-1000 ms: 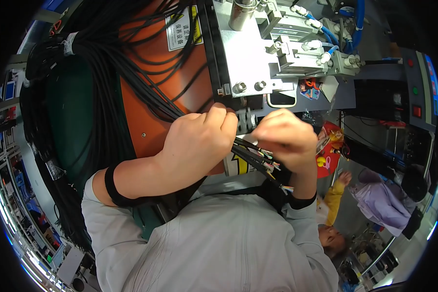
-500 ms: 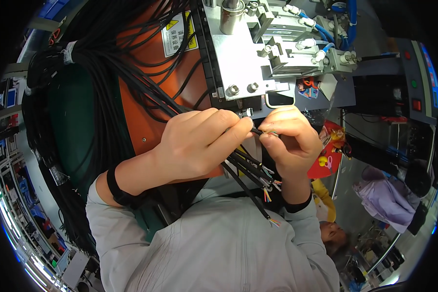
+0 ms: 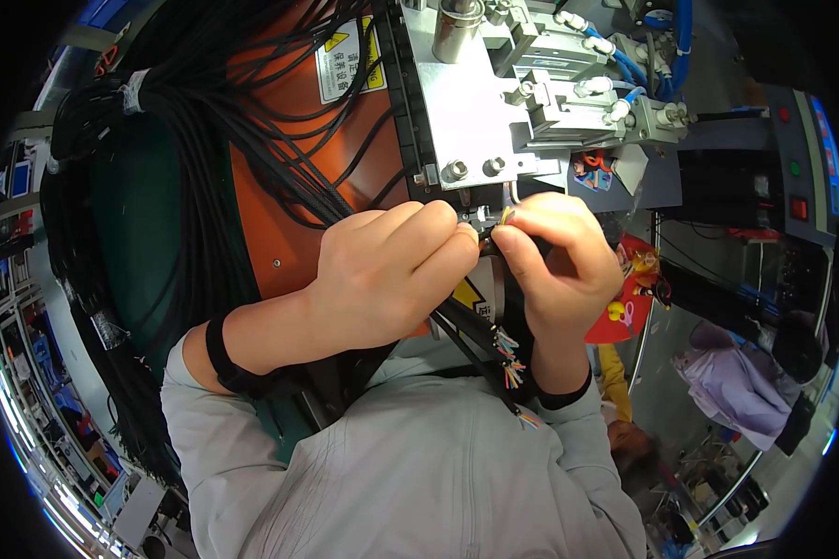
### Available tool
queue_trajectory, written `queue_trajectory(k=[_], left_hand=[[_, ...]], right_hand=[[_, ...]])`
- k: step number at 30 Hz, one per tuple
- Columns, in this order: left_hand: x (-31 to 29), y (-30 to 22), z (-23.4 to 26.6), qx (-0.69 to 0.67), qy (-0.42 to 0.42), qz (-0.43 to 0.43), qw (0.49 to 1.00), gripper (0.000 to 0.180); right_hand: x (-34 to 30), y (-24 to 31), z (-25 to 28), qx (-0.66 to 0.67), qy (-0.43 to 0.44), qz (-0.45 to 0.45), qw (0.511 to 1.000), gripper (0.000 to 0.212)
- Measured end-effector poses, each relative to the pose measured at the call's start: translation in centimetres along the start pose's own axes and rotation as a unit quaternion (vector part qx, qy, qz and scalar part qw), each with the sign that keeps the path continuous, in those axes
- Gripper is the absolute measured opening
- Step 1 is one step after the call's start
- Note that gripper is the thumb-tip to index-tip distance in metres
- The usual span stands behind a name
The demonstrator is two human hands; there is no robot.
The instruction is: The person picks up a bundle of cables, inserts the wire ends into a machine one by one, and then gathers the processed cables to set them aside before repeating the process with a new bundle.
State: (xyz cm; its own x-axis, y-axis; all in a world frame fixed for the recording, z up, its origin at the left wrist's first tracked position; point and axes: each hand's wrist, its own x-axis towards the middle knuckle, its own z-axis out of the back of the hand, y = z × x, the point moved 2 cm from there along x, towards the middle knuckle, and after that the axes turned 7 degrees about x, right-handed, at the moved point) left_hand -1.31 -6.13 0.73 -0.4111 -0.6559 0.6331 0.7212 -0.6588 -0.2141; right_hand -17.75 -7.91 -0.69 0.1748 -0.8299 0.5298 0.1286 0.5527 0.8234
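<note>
Just below the front of a metal machine fixture (image 3: 452, 112), both my hands meet over one black cable (image 3: 486, 246). My left hand (image 3: 391, 275) is closed, pinching the cable between thumb and fingers. My right hand (image 3: 569, 252) pinches the thin wires (image 3: 505, 216) at the cable's end, with a yellowish one showing at the fingertips. Most of the cable in my grip is hidden by my fingers. Under my hands hang several other black cables (image 3: 471, 326), their stripped ends fanning out in coloured wires (image 3: 511, 368).
A thick bundle of black cables (image 3: 182, 121) lies over the orange machine panel (image 3: 275, 238) on the left. Pneumatic cylinders (image 3: 569, 112) with blue hoses (image 3: 682, 47) sit at the top. To the right are a control box (image 3: 792, 168), a red tray (image 3: 615, 317) and another person (image 3: 625, 438).
My right fingertips have moved up a little, closer to the fixture, and the pinched wires now point upward. My left hand keeps its pinch near the same place. The view has shifted slightly.
</note>
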Motion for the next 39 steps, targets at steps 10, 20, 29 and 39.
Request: queue_trajectory(k=[10,20,29,39], left_hand=[[-0.1,0.1,-0.4,0.025,0.058,-0.012,0.998,0.019],[-0.4,-0.4,-0.7,0.001,0.059,-0.016,0.998,0.028],[-0.5,-0.3,-0.7,0.050,0.027,-0.063,0.996,0.017],[-0.7,-1.0,-1.2,0.091,0.171,0.005,0.981,0.035]], right_hand=[[0.0,-0.7,1.4,0.035,0.061,-0.164,0.984,0.014],[-1.3,-1.7,0.6,0.020,0.047,-0.199,0.979,0.009],[-0.7,-3.3,1.6,0.336,0.061,-0.381,0.859,0.011],[-0.7,-2.7,0.0,-0.094,0.073,-0.115,0.986,0.006]])
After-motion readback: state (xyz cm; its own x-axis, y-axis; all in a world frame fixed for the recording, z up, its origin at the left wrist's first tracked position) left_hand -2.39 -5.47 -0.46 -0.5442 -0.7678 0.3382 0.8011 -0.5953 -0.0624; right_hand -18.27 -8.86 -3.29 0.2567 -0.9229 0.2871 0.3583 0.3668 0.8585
